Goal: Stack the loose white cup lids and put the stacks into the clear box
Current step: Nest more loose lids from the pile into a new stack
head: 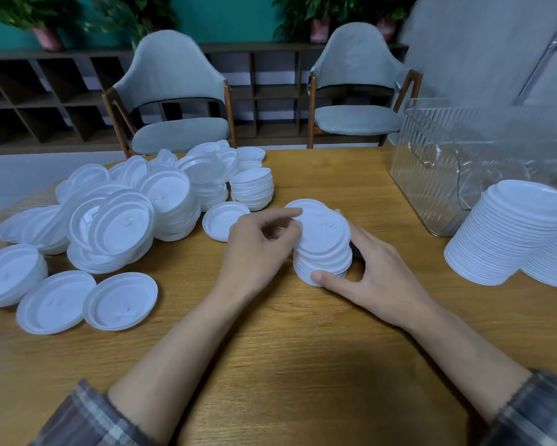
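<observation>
Here, lid stack (322,252) upright, axis near vertical, between fingers (283,216).

Matt white plastic lids (322,233), wood-grain table (270,349)

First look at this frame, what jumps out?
A sprawling heap of loose lids covers the left of the table. At centre, the left hand and right hand grip a short stack. Tall stacks stand at the right edge, just in front of the clear box.
</observation>
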### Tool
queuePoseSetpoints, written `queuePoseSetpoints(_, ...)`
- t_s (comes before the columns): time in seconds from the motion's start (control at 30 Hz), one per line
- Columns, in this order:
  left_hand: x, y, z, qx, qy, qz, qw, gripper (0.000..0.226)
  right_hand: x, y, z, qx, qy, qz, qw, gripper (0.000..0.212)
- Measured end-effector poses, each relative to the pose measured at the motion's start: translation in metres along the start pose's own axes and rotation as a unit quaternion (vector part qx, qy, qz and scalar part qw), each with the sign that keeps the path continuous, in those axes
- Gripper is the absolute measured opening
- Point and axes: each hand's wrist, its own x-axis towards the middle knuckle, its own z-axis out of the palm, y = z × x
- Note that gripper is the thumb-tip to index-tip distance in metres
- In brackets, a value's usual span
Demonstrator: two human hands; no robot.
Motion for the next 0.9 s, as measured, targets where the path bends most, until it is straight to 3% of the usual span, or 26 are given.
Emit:
queuePoseSetpoints(0.13, 0.001, -0.001, 0.000, -0.008, 0.001, -0.009, 1.000, 0.014, 0.000, 0.004, 0.000, 0.029, -0.009, 0.034, 0.999, 0.126)
queuePoseSetpoints(0.37, -0.001, -0.002, 0.000, 0.014, -0.007, 0.000, 1.000, 0.011, -0.001, 0.002, -0.002, 0.012, -0.001, -0.002, 1.000, 0.103)
queuePoseSetpoints(0.77, -0.002, -0.008, 0.000, 0.047, -0.029, 0.036, 0.998, 0.008, -0.001, 0.002, 0.000, -0.010, -0.009, 0.000, 1.000, 0.109)
queuePoseSetpoints(0.9, 0.001, -0.013, -0.001, 0.077, -0.031, 0.093, 0.992, 0.014, -0.001, 0.001, -0.001, -0.020, -0.005, 0.002, 1.000, 0.105)
